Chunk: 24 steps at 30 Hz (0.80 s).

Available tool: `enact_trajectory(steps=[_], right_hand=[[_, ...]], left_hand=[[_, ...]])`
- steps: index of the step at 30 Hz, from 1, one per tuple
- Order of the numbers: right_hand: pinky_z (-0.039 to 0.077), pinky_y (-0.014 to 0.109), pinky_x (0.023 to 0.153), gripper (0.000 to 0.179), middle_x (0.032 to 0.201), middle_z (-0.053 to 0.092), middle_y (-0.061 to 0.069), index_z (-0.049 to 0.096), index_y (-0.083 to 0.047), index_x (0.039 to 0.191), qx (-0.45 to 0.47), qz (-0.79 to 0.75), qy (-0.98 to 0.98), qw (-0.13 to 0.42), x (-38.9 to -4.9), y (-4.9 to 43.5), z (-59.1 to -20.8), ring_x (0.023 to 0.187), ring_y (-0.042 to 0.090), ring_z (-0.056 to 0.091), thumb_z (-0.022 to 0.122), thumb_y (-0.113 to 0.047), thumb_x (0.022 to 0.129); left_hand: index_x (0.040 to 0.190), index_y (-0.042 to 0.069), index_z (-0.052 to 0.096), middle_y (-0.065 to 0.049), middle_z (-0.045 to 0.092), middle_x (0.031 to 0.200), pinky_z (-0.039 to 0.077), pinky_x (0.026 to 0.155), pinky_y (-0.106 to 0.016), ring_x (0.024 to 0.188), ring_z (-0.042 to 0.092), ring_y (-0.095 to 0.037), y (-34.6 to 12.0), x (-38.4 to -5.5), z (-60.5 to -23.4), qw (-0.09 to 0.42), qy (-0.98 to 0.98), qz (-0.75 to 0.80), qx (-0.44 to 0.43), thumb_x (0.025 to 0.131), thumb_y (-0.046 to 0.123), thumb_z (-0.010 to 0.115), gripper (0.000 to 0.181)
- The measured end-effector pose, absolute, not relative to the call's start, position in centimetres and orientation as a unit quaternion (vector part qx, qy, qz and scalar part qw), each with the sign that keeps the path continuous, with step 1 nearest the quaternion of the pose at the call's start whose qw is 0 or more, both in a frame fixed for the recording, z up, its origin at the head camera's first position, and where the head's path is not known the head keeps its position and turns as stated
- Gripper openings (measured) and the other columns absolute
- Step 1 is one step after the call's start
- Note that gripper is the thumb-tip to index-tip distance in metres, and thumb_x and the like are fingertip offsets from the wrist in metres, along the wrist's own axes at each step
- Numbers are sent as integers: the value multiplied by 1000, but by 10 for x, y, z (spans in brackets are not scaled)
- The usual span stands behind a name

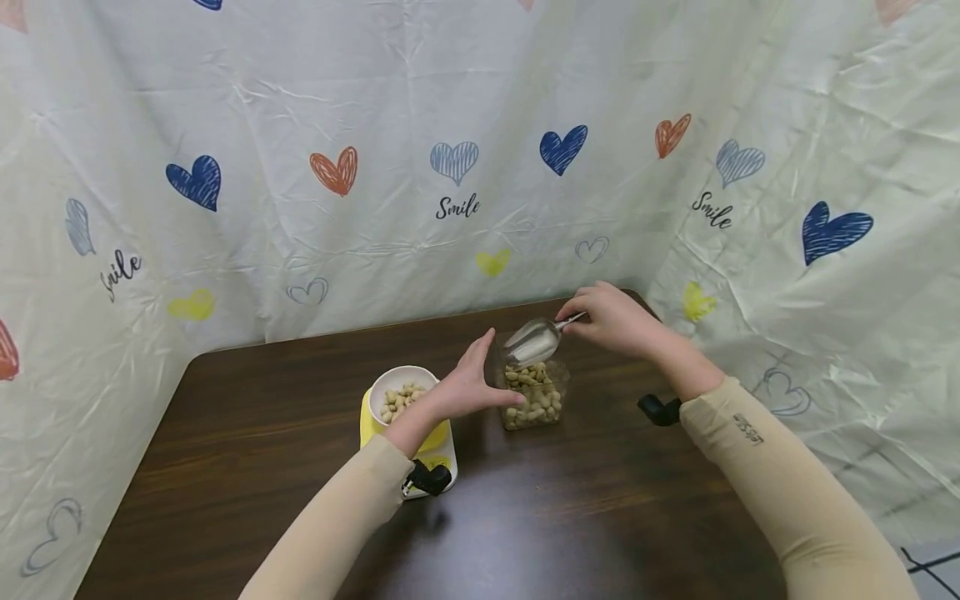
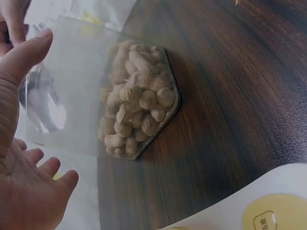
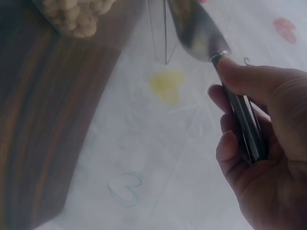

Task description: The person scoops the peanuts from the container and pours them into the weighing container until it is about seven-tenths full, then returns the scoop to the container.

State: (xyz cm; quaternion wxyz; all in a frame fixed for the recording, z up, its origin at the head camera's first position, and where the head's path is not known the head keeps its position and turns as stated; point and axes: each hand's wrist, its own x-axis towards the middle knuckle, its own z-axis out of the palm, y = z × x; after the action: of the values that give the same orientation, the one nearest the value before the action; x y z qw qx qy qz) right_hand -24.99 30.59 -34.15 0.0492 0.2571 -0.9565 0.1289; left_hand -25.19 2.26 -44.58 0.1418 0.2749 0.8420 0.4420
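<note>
My right hand (image 1: 611, 319) grips the handle of a metal scoop (image 1: 534, 342). Its bowl is over the opening of a clear plastic container (image 2: 79, 81), and I cannot make out any load in it. Peanuts in their shells (image 1: 542, 398) fill the container's lower part. At the container's left side is my left hand (image 1: 471, 387), thumb and fingers spread apart; whether it touches the wall is unclear. In the right wrist view the fingers and thumb wrap round the scoop's handle (image 3: 244, 120).
Left of the container, a white bowl (image 1: 380, 390) with peanuts sits on a yellow and white kitchen scale (image 1: 448, 457), partly covered by my left forearm. All stand on a dark wooden table (image 1: 262, 467). A heart-printed cloth (image 1: 405, 250) hangs behind the table and along its sides.
</note>
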Motion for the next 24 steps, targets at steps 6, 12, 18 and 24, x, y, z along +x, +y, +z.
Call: enact_trajectory(steps=[6,12,18,24], right_hand=[[44,45,86,16,101,69,4,79,-10,107,286,89,-950,85,-253,297,-344,98,28,53,79,-10,91],[47,43,83,16,98,67,6,80,-7,105,326,43,-937,121,-256,290,-353,94,28,52,79,-3,89],[50,39,79,16,92,65,7,81,-8,99,382,-24,-906,179,-259,284,-366,89,28,51,76,3,89],[48,38,77,16,89,62,5,81,-8,99,397,-17,-903,164,-255,277,-370,85,26,48,78,3,88]], left_hand=[[166,21,2,-9,10,170,24,119,-48,154,12,-24,24,-256,-448,146,842,440,277,78,52,86,126],[166,20,3,-7,13,169,26,118,-49,154,15,-25,22,-257,-449,152,838,440,283,80,55,84,123],[166,21,3,-6,14,169,27,118,-48,154,16,-24,22,-258,-451,153,837,440,287,80,57,83,123],[166,22,4,-4,15,169,29,117,-47,153,18,-22,21,-260,-451,149,841,435,285,81,55,83,121]])
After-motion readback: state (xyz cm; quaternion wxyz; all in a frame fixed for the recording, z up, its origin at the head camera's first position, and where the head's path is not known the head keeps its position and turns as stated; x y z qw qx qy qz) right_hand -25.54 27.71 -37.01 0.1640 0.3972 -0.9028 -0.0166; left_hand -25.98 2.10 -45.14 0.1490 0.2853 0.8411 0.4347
